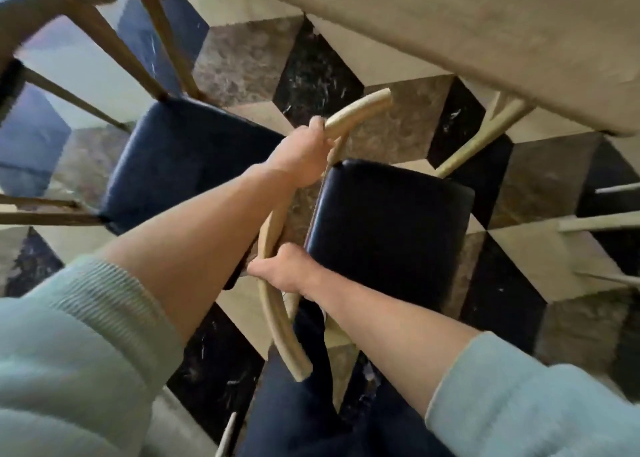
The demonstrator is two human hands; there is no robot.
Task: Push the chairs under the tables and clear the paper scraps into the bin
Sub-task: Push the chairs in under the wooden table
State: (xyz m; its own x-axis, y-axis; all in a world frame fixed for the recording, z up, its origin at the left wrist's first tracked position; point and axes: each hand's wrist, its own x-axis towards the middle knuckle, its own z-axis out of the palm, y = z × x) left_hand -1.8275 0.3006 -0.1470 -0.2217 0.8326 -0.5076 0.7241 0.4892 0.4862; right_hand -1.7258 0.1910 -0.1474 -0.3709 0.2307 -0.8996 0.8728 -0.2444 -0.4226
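**Inspector:** Chair (388,221) under inspection. Both hands are gripping its curved wooden back rail (273,304). The left hand (301,155) is clamping the rail near its far end, fingers wrapped over the top. The right hand (284,273) is clamping the same rail nearer the person, thumb side toward the left hand. The dark padded seat is lying on the far side of the rail, and its front edge is sitting short of the desk (450,40), not yet under it.

**Assistant:** Is anything standing in the way?

**Inspector:** A desk leg (485,137) is angling down just beyond the chair's far corner, and a second chair (187,158) is sitting just to the left of the held one. No paper scraps or bin are showing in this view.

**Assistant:** Recommendation for the push?

**Inspector:** In my judgement the person is making the chair step, with the scraps to follow. The two hands are holding the rail apart from each other, which is giving good steering. I am advising an even push from both, straight toward the desk, keeping the seat clear of the desk leg and the neighbouring chair. The patterned tile floor (311,75) is looking hard and glossy, so the legs are likely to slide readily; a slow push is advisable.
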